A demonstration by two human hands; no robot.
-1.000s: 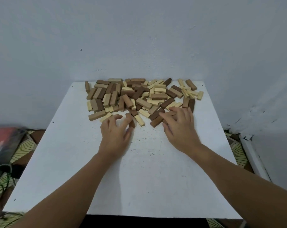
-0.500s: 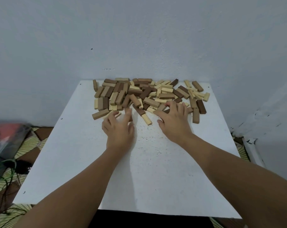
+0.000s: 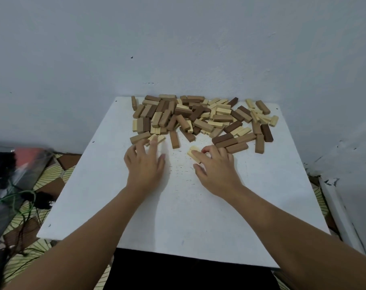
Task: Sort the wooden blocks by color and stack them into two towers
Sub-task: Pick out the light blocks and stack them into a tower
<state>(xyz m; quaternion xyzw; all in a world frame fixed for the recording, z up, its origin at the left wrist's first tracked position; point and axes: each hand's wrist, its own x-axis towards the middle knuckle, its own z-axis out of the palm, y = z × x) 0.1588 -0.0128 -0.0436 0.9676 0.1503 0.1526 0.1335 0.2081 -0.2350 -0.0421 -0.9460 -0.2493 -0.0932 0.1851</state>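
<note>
Both hands drawn back from the pile; right now holds one pale block.

Left hand (image 3: pixel 144 164), frame centre-left, lies flat with fingers spread, fingertips at pale blocks on the pile's near edge. Right hand (image 3: pixel 216 164) pinches a pale block (image 3: pixel 194 154) beside it. Mixed block pile (image 3: pixel 201 119) sits at the white table's (image 3: pixel 177 222) far edge, unsorted. Risk: a sweeping finger could scatter loose neighbours.

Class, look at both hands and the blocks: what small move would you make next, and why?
Probably draw the pale block under the right hand back onto the bare white table to start a light tower. It already lies apart from the mixed pile, and no tower stands yet.
</note>
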